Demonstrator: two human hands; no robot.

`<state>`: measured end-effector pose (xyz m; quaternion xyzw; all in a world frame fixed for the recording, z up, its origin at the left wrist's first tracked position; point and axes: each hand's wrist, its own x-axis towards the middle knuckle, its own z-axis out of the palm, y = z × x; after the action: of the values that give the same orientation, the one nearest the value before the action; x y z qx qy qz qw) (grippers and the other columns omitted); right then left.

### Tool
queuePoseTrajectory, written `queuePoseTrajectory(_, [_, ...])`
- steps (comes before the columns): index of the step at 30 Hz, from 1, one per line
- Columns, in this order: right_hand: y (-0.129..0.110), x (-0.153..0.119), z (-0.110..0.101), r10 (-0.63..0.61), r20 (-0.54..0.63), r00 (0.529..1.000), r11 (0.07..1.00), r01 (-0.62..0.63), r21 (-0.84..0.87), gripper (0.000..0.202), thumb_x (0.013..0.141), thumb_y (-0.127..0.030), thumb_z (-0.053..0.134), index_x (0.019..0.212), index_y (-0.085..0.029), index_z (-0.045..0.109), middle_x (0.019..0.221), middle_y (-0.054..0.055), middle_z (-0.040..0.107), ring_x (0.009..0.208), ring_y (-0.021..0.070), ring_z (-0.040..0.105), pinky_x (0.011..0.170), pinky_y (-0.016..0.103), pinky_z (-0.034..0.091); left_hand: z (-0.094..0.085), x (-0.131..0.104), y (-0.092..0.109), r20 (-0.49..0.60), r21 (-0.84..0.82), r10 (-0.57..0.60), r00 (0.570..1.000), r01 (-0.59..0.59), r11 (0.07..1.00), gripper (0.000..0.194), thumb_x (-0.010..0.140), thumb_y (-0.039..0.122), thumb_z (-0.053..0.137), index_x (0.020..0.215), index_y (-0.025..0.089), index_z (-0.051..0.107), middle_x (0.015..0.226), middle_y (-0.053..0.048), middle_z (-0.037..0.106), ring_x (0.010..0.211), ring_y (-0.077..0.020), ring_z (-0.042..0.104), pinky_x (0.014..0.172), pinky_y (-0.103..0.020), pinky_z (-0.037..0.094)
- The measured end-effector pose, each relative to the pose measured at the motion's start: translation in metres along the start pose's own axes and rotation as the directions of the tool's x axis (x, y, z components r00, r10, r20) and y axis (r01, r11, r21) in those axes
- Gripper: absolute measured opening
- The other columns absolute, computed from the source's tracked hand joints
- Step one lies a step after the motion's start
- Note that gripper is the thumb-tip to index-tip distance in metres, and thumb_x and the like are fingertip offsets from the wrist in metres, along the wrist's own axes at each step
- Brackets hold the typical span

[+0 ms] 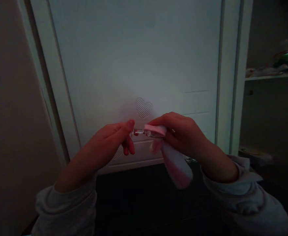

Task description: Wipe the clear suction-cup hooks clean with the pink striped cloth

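Note:
My right hand [183, 129] is closed around a small pink object [156, 130] with a clear part at its left end. Below it dangles a soft, elongated white and pink piece [177, 164]. At centre left, my left hand [115, 139] pinches the end of a small, shiny clear piece [139, 132] between thumb and fingers. This clear piece reaches across to the pink object. Dim light hides the fine details.
A pale door [134, 49] with carved striped hearts stands right behind my hands. To the right, a shelf [273, 77] bears a green item [283, 60]. A plain wall [8, 114] is on the left. Below, the floor is dark.

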<state>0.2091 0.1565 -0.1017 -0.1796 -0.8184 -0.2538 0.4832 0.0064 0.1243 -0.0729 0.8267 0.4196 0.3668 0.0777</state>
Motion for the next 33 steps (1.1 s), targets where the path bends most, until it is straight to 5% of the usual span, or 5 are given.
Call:
queuePoseTrajectory(6, [0.001,-0.001,0.002,-0.010,0.022,1.000,1.000,0.010,-0.004,0.023,0.078,-0.004,0.047,0.089,-0.013,0.065,0.078,0.006,0.070,0.069,0.0159,0.060,0.063,0.026,0.041,-0.005,0.003,-0.012,0.163,-0.299,0.039,0.986,0.011,0.954,0.035,0.088,0.037,0.047,0.064,0.016,0.061,0.060,0.002,0.064,0.057,-0.0117,0.057,0.064,-0.024,0.044])
queuePoseTrajectory(14, [-0.004,0.002,-0.002,0.058,0.052,0.997,0.996,-0.061,0.068,0.026,0.074,-0.001,0.047,0.089,-0.012,0.066,0.078,0.006,0.071,0.066,0.0150,0.060,0.060,0.024,0.040,-0.004,0.004,-0.021,0.112,-0.439,0.062,0.992,-0.007,0.899,0.014,0.078,0.027,0.067,0.089,0.021,0.061,0.082,0.005,0.072,0.079,-0.0115,0.065,0.071,-0.020,0.047])
queuePoseTrajectory(23, [-0.007,0.005,0.000,0.047,0.139,0.989,0.991,-0.064,0.116,0.023,0.076,-0.002,0.050,0.088,-0.013,0.067,0.076,0.005,0.069,0.068,0.0140,0.059,0.060,0.023,0.040,-0.019,0.000,-0.023,0.161,0.050,0.143,0.977,-0.152,0.987,0.024,0.070,0.031,0.074,0.090,0.021,0.066,0.088,0.004,0.071,0.084,-0.0144,0.064,0.077,-0.023,0.046])
queuePoseTrajectory(29, [-0.008,0.006,0.001,0.113,0.216,0.970,0.981,-0.144,0.131,0.023,0.076,-0.003,0.050,0.088,-0.012,0.067,0.078,0.005,0.070,0.069,0.0140,0.060,0.062,0.022,0.040,-0.017,0.002,-0.020,0.174,0.271,0.187,0.967,-0.230,0.935,0.019,0.071,0.033,0.071,0.084,0.020,0.064,0.080,0.004,0.069,0.075,-0.0144,0.063,0.069,-0.023,0.045])
queuePoseTrajectory(33, [-0.007,0.002,0.003,0.180,0.254,0.950,0.963,-0.222,0.150,0.023,0.076,-0.005,0.048,0.090,-0.012,0.065,0.079,0.006,0.071,0.068,0.0150,0.061,0.062,0.023,0.041,-0.011,-0.004,-0.011,0.092,0.488,0.208,0.974,-0.226,0.843,0.016,0.076,0.029,0.065,0.087,0.018,0.063,0.080,0.000,0.068,0.071,-0.0175,0.062,0.063,-0.026,0.041])
